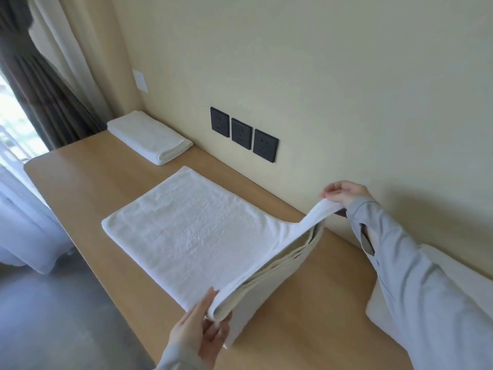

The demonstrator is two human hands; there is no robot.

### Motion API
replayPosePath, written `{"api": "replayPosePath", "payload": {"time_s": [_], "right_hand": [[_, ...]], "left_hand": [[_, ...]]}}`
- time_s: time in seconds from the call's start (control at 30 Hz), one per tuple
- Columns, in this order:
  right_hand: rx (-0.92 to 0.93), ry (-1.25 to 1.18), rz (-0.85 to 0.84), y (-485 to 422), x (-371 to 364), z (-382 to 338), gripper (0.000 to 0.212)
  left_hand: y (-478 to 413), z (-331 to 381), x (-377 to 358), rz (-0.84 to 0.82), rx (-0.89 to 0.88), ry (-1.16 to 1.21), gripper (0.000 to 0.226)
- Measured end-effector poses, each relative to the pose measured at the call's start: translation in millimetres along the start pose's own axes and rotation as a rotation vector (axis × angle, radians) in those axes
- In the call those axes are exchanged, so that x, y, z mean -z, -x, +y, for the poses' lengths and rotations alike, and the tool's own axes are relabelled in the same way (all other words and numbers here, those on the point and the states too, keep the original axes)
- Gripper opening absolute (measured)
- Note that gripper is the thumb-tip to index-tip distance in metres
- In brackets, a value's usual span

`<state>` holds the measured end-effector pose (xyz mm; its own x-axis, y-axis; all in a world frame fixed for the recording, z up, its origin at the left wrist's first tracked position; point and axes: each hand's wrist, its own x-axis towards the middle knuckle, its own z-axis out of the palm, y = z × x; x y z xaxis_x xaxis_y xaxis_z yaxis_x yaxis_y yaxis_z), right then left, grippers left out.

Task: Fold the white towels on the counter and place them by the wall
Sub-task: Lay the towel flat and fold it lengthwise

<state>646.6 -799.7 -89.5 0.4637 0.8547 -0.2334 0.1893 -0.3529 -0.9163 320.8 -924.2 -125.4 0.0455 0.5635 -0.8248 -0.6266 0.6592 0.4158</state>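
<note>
While towel (pixel 192 236) lies on counter (pixel 80 177), left hand (pixel 200 333), right hand (pixel 344 193) pinch raised corners.

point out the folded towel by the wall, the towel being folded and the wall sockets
folded towel (pixel 149 138): head view, middle of its top face
towel being folded (pixel 192 236): head view, flat part lying on the counter
wall sockets (pixel 241 133): head view, middle one of the three black plates

Cream wall (pixel 320 62), three black sockets (pixel 241 133); wooden counter (pixel 88 188); dark curtain (pixel 40 84) beside bright window (pixel 10 121); grey floor (pixel 66 316).
</note>
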Motion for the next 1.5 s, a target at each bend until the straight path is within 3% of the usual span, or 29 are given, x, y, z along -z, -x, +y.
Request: {"api": "replayPosePath", "payload": {"time_s": [0.17,0.3,0.33,0.43,0.47,0.53,0.6,0.7,0.8,1.03,1.13,1.2,1.3,1.37,1.5], "right_hand": [[-0.015,-0.380,-0.043,-24,-83,-51,0.009],[0.010,-0.408,-0.127,-53,-157,-84,0.007],[0.014,-0.392,-0.147,-62,-176,-91,0.013],[0.010,-0.142,-0.157,-91,-237,-106,0.038],[0.008,-0.044,-0.152,-101,-259,-109,0.040],[0.004,0.069,-0.127,-123,-302,-111,0.033],[0.007,0.181,-0.059,-143,-348,-109,0.022],[0.034,0.431,-0.012,-168,-411,-97,0.014],[0.029,0.571,-0.055,-186,-452,-84,0.012],[0.053,0.769,-0.132,-218,-483,-65,0.006],[0.060,0.877,-0.145,-224,-483,-55,0.012],[0.059,0.974,-0.142,-224,-482,-47,0.021],[0.023,0.765,-0.272,-221,-477,-34,0.038],[0.028,0.621,-0.301,-218,-469,-29,0.038],[0.048,0.693,-0.323,-221,-462,-27,0.033]], "left_hand": [[-40,86,22,-0.113,-0.042,0.104,0.051],[-87,155,38,-0.157,-0.102,-0.033,0.020],[-100,172,43,-0.163,-0.100,-0.101,0.021],[-139,222,59,-0.084,-0.119,-0.224,0.012],[-153,237,66,-0.045,-0.150,-0.265,0.021],[-184,265,78,0.036,-0.216,-0.404,0.049],[-215,285,91,0.126,-0.271,-0.508,0.058],[-248,303,107,0.182,-0.321,-0.550,0.032],[-273,306,118,0.174,-0.305,-0.509,0.033],[-298,298,132,0.189,-0.294,-0.458,0.026],[-303,300,134,0.257,-0.396,-0.606,0.016],[-306,306,133,0.329,-0.479,-0.731,0.024],[-311,319,127,0.355,-0.651,-0.884,0.044],[-317,327,121,0.297,-0.757,-1.001,0.042],[-328,335,113,0.225,-0.780,-1.243,0.030]]}}
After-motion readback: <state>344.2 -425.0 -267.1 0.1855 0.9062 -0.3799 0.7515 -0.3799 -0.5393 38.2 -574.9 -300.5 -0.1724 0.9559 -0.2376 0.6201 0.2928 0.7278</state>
